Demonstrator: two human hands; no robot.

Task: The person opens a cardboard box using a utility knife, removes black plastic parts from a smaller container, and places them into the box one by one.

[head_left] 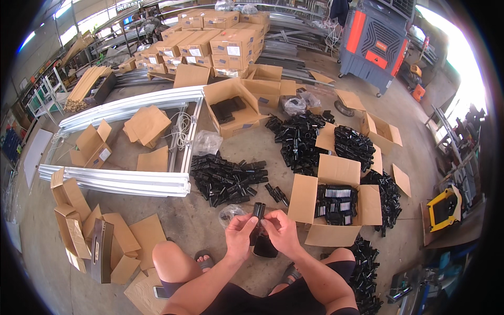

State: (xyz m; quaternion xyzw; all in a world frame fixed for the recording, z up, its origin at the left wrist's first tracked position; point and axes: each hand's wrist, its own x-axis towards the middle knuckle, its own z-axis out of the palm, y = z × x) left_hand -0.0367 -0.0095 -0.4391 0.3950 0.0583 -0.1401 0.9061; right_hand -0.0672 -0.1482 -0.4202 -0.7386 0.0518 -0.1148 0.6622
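Between my thumbs and fingers I hold a short black tube-like part [259, 209], upright in front of my knees. My left hand [240, 233] grips it from the left and my right hand [281, 231] pinches it from the right. Just below my hands is a black object [264, 247], partly hidden by them. A pile of black parts [226, 178] lies ahead to the left, with a few loose black pieces [276, 194] beside it. To the right stands an open cardboard box [336, 236] with rows of black parts inside. A clear roll of tape or film [231, 214] lies behind my left hand.
More black parts [299, 137] are heaped farther off and along the right [367, 273]. White metal rails [115, 181] and torn cardboard [122, 236] lie left. Stacked cartons [231, 50] and a grey-orange air cooler [375, 47] stand behind. A phone [160, 292] lies by my left knee.
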